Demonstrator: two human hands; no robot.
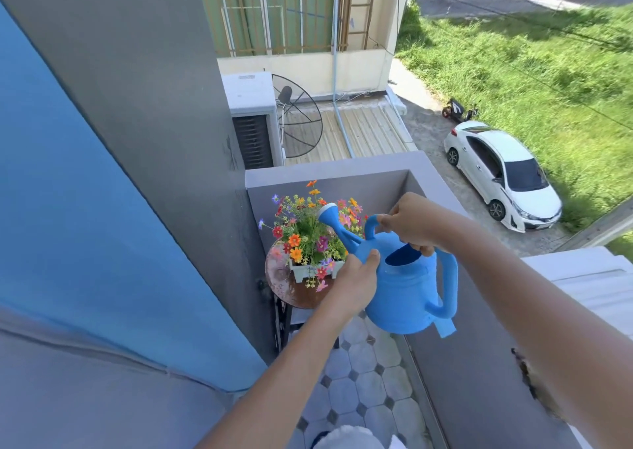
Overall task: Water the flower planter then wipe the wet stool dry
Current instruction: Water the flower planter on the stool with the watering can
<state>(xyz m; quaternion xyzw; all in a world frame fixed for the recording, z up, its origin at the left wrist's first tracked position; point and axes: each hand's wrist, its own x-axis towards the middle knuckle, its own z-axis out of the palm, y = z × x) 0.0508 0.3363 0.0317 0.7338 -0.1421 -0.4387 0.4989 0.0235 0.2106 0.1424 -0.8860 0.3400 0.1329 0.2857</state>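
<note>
A blue plastic watering can (407, 291) hangs in the air over the balcony, its spout head (327, 213) pointing left over the flowers. My right hand (412, 224) grips the can's top handle. My left hand (356, 279) presses against the can's left side below the spout. The white planter (310, 270), full of orange, red and pink flowers (308, 229), stands on a round brown stool (279, 277) whose top looks wet and glossy. I cannot make out any water falling from the spout.
The grey balcony wall (376, 181) encloses the corner behind the stool and runs along the right. A blue and grey wall (102, 174) stands on the left. Tiled floor (359, 380) lies below. Something white and fluffy (346, 440) shows at the bottom edge.
</note>
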